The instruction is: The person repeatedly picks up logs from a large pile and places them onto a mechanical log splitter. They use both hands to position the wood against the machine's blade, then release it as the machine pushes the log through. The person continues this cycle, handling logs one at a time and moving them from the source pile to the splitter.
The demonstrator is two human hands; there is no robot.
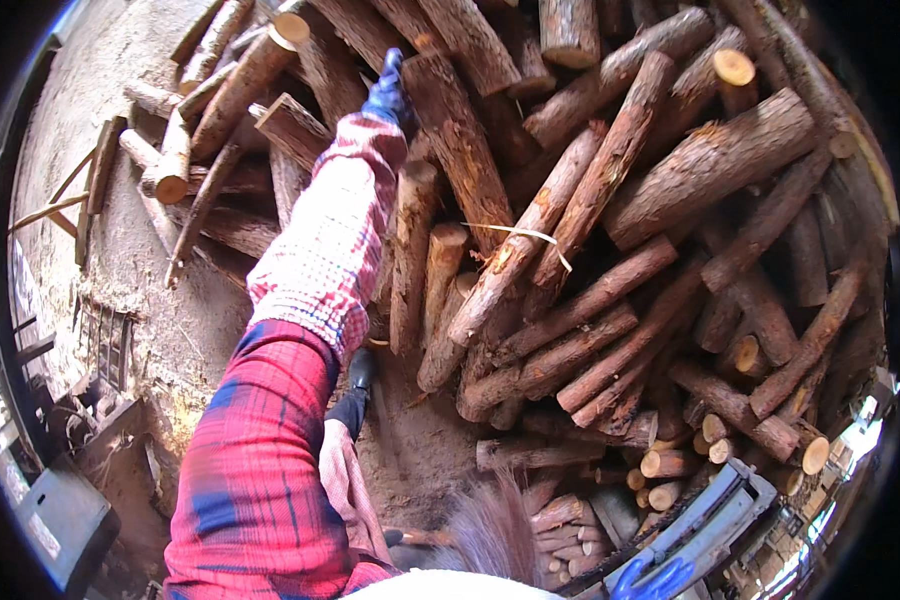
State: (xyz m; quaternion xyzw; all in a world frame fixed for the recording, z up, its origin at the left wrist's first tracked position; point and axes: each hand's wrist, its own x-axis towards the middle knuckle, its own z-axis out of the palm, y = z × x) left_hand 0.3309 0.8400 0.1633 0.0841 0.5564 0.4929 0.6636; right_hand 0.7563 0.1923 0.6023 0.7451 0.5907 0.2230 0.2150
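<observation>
Up at the top centre of the frame the left hand point(388, 88), in a blue glove, is stretched out at full reach and pressed against a bark-covered log point(460, 150) high on the woodpile point(610, 280), though whether the fingers have actually closed round it I cannot tell from here. The right hand point(655, 578), also blue-gloved, sits at the bottom right edge, seemingly wrapped round the grey-blue tool point(705, 525), perhaps to keep it clear of the timber. No containers show; the logs lie loose on the dirt ground point(160, 320).
</observation>
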